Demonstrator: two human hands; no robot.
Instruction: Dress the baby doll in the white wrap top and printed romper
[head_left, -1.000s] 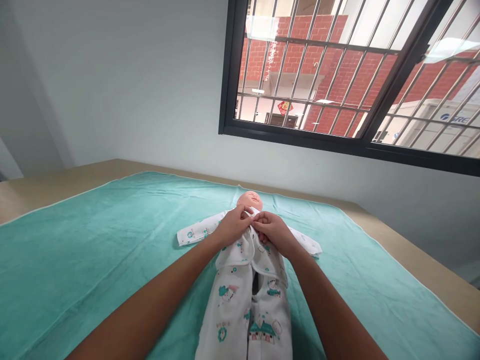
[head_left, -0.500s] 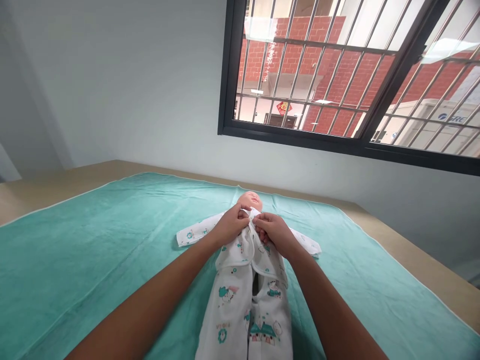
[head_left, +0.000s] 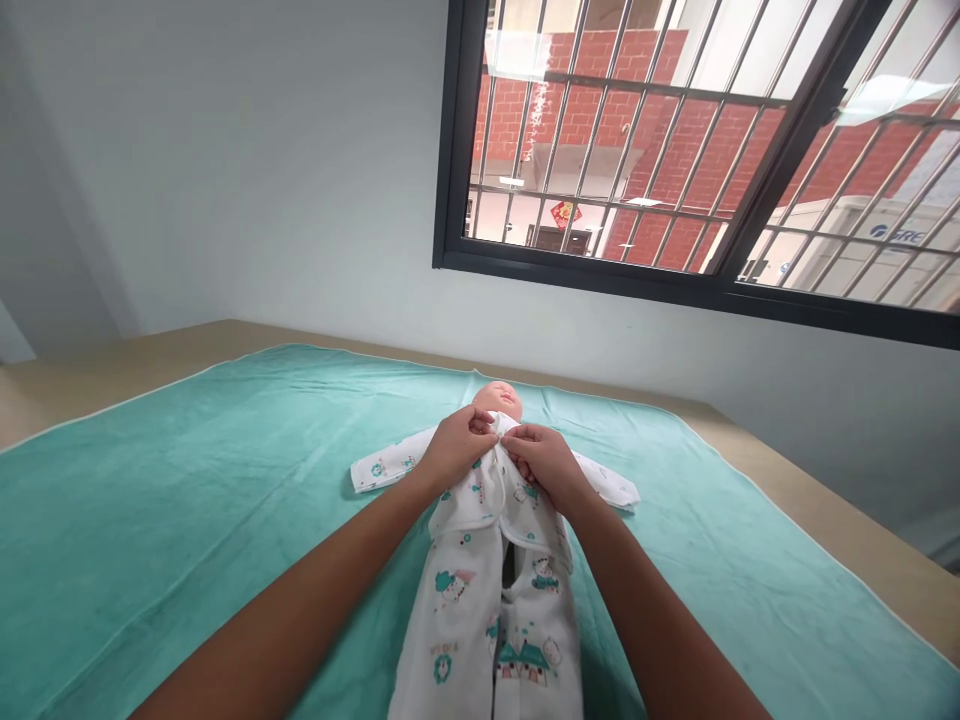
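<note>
A baby doll [head_left: 498, 397] lies on its back on a teal towel [head_left: 187, 500], dressed in a white printed sleepsuit [head_left: 480, 610]. My left hand [head_left: 457, 445] and my right hand [head_left: 544, 462] meet at the doll's chest just below its chin. Both pinch the sleepsuit's front edges near the collar, fingers curled. The suit's front gapes open lower down, around the belly. The doll's sleeves stretch out to either side.
The towel covers a tan surface [head_left: 825, 510] that reaches a pale wall. A barred, black-framed window [head_left: 675, 150] fills the upper right, with a brick building outside.
Both hands stay at the collar with only slight finger shifts; the view has drifted a little.
</note>
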